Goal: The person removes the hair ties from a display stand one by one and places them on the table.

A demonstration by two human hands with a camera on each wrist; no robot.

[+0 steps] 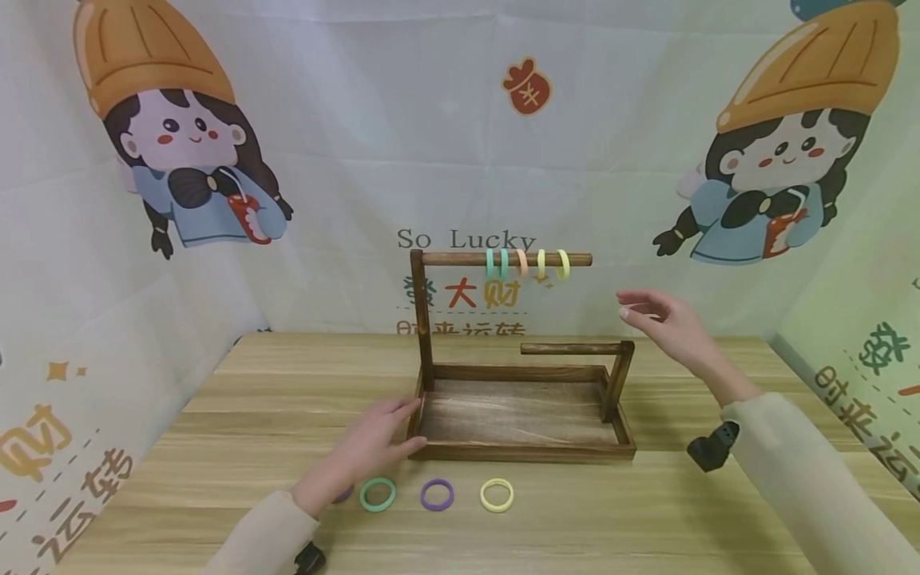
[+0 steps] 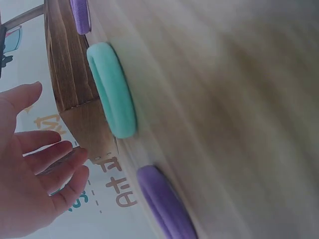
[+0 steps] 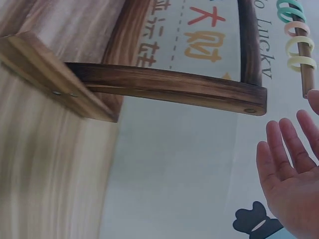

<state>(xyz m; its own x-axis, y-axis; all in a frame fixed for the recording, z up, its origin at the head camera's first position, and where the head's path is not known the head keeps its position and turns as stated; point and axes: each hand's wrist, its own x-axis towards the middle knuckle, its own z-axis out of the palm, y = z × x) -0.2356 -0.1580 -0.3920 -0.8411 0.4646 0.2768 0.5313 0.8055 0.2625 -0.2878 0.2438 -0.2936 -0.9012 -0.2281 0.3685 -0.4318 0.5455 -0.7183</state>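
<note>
A dark wooden rack (image 1: 521,453) with a tray base stands on the table. On its upper bar (image 1: 453,259) hang two teal hair ties (image 1: 504,263), an orange hair tie (image 1: 522,263) and two yellow hair ties (image 1: 564,264). The lower bar (image 1: 568,349) is bare. My left hand (image 1: 366,443) hovers at the tray's left end, fingers relaxed and holding nothing; contact is unclear. Before the rack lie a green hair tie (image 2: 114,94), a purple hair tie (image 1: 423,495) and a yellow hair tie (image 1: 483,496). Another purple hair tie (image 2: 167,206) is partly hidden by my left wrist. My right hand (image 1: 672,327), empty, is raised right of the upper bar.
The wooden table (image 1: 237,415) ends behind the rack at a printed cloth backdrop (image 1: 345,160). More printed cloth (image 1: 862,319) closes off the sides. The rack's left post (image 1: 422,319) rises tall beside the left hand; a short right post (image 1: 618,383) carries the lower bar.
</note>
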